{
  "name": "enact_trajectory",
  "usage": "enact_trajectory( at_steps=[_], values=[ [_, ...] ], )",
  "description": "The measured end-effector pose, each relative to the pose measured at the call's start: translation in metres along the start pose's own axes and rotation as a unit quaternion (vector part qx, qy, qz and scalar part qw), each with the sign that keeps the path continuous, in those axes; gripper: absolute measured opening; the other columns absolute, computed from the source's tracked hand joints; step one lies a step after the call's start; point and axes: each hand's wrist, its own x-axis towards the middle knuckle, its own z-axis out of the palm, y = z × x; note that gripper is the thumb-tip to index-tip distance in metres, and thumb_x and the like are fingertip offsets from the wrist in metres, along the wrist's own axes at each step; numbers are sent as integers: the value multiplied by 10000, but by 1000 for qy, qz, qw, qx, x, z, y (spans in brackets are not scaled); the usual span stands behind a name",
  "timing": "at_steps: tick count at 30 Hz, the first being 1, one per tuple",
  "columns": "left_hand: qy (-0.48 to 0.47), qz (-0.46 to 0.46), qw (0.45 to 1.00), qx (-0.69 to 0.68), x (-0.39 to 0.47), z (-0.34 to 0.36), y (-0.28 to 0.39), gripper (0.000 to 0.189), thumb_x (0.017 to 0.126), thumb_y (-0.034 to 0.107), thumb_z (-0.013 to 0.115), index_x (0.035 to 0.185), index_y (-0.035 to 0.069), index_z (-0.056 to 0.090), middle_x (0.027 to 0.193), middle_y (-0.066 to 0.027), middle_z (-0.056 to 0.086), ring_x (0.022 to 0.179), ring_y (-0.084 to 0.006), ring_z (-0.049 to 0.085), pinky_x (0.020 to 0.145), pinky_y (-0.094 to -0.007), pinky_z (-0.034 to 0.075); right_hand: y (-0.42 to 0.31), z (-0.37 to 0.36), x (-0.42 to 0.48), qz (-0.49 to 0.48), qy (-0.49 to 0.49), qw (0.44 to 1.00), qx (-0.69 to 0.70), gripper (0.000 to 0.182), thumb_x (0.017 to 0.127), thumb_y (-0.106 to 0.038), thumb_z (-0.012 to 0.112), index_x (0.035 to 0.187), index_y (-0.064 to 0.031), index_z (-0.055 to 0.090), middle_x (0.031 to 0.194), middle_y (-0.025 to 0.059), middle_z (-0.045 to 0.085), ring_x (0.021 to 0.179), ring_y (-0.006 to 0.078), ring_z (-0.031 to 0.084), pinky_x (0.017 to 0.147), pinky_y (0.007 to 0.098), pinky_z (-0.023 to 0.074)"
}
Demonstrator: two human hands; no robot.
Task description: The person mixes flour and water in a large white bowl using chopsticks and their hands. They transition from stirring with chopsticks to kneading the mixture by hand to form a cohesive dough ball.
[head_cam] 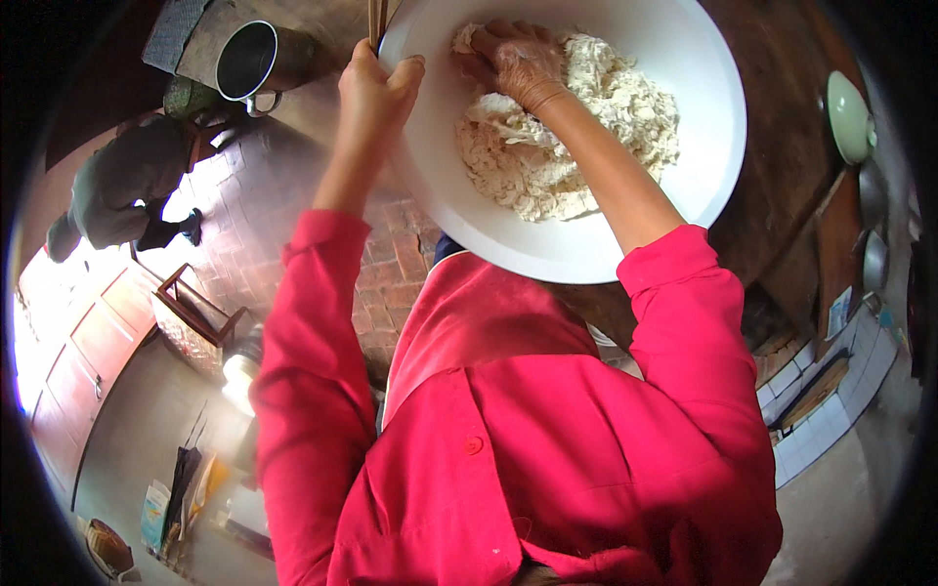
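A wide white basin (707,139) sits in front of me, holding a rough, shaggy mass of pale dough (623,102). My right hand (524,62) is down in that dough near its far left side, fingers curled into it and coated with flour paste. At the basin's left rim, my left hand (377,95) is closed around thin wooden sticks (377,22), apparently chopsticks, which point away from me. The left thumb lies against or very near the rim; whether this hand also grips the rim cannot be made out.
A metal pot with a handle (249,62) stands at upper left. Another person (132,176) bends over near the bright doorway. A wooden chair (194,308) stands on the brick floor (396,256) side. To the right are a pale green lid (848,117) and a white-tiled ledge (813,428).
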Motion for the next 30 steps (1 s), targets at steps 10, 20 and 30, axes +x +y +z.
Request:
enact_trajectory(
  at_steps=[10,20,30],
  values=[
    [13,16,999,49,5,1,-8,347,693,228,612,917,-23,527,780,-194,598,717,-298,595,657,-370,457,33,-91,-133,118,98,973,172,278,807,-297,542,891,-37,597,965,138,555,970,274,513,843,387,389],
    [11,17,1000,6,5,4,-16,385,699,246,601,944,-36,509,737,-212,579,697,-328,579,645,-389,450,53,-77,-59,498,83,756,418,733,792,-523,507,1330,-77,284,1355,148,307,1261,282,254,986,491,228],
    [11,21,1000,8,1,1,-9,345,686,251,564,847,-46,496,674,-209,559,671,-341,562,643,-402,445,21,-35,30,183,-168,962,110,508,736,-427,484,936,27,594,969,217,584,936,328,545,821,403,406]
  ],
)
